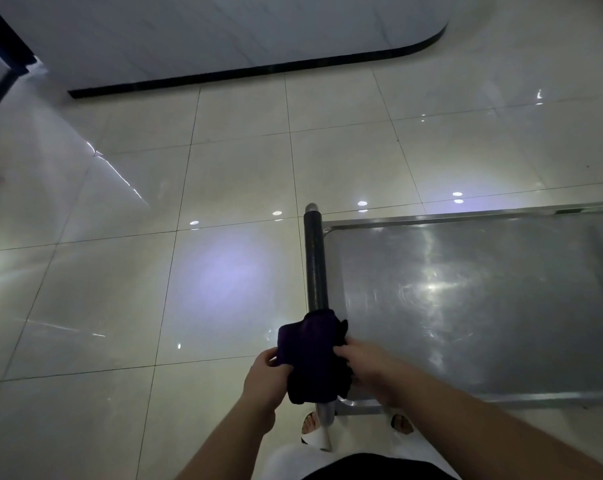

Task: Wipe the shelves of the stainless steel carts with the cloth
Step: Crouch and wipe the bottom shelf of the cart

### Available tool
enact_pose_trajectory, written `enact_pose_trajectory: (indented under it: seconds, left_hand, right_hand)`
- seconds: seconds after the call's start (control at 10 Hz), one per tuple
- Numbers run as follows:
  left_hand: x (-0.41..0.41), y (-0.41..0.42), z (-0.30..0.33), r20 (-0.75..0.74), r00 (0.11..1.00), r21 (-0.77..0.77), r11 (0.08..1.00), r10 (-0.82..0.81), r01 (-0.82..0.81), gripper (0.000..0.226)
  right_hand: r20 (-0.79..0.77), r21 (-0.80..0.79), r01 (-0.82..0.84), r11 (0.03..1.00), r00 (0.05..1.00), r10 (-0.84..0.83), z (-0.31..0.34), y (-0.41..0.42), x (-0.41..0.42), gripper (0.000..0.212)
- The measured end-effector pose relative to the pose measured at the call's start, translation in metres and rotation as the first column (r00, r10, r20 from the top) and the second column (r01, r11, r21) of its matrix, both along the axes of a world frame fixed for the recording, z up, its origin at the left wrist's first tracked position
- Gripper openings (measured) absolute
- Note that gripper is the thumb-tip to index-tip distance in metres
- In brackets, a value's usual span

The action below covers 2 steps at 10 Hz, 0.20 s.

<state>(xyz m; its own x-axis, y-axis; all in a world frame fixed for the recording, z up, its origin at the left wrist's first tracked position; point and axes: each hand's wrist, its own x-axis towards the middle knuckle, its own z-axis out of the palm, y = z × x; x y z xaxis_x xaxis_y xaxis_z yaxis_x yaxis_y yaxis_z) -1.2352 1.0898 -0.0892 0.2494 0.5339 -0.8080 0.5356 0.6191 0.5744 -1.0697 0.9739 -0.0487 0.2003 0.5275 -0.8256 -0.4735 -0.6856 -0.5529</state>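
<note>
soft cloth, hard shiny cart

the dark purple soft cloth (310,358) is draped over the dark round handle bar (315,261) of the shiny stainless steel cart (466,299), at the end near the person. the left hand (267,375) pinches the cloth's left edge with curled fingers. the right hand (365,365) grips its right side, fingers tucked into the folds.

the cloth looks light and floppy. it will bend and bunch up, so i think it is best held in a wad in one palm, then pressed flat on the shelf. the steel shelf looks hard and smooth, so the cloth should slide easily. the cart may roll on the glossy cream tile floor (154,202) if pushed hard.
</note>
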Motion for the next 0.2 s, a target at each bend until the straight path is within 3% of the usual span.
enact_pose_trajectory:
  seconds: [0.1,0.2]
  left_hand:
    - [0.0,-0.004,0.003,-0.01,1.0,0.01,1.0,-0.027,0.027,0.056]
    - [0.0,-0.008,0.009,-0.035,0.999,0.016,0.999,-0.028,0.029,0.056]
  right_hand:
    - [0.197,-0.021,-0.23,0.973,0.953,0.229,0.005,-0.004,0.006,0.035]
    - [0.307,-0.109,-0.32,0.941,0.89,0.338,0.011,-0.013,0.018,0.024]
